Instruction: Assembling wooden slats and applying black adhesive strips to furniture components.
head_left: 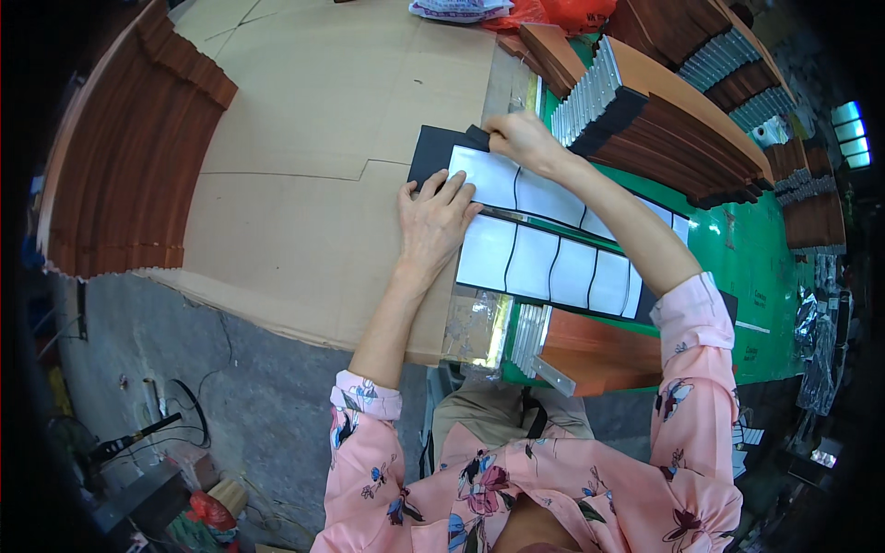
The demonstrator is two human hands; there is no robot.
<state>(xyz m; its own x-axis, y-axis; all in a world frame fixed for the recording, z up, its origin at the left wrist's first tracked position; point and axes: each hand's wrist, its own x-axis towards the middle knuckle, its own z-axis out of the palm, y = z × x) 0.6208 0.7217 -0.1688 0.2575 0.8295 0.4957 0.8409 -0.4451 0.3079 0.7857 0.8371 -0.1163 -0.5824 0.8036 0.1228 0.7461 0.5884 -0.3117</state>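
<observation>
Two long black strips lie side by side, covered with white panels parted by wavy dark lines; the upper strip [487, 179] is under my hands and the lower strip [527, 263] lies nearer my body. My left hand [437, 217] presses down with fingers spread over the left end of the upper strip, on its bare black part [433, 152]. Just above, my right hand [522, 141] is closed on a small black piece [477, 137] at that strip's upper edge. Whether this piece is attached to the strip cannot be made out.
Brown cardboard [286, 138] covers the table's left part, green sheeting [751, 276] its right. Stacked brown boards [138, 157] stand at far left. More boards with metal-edged ends [682, 129] stand at right. Another brown board [599, 355] lies near my lap. Red bags [562, 13] sit at the back.
</observation>
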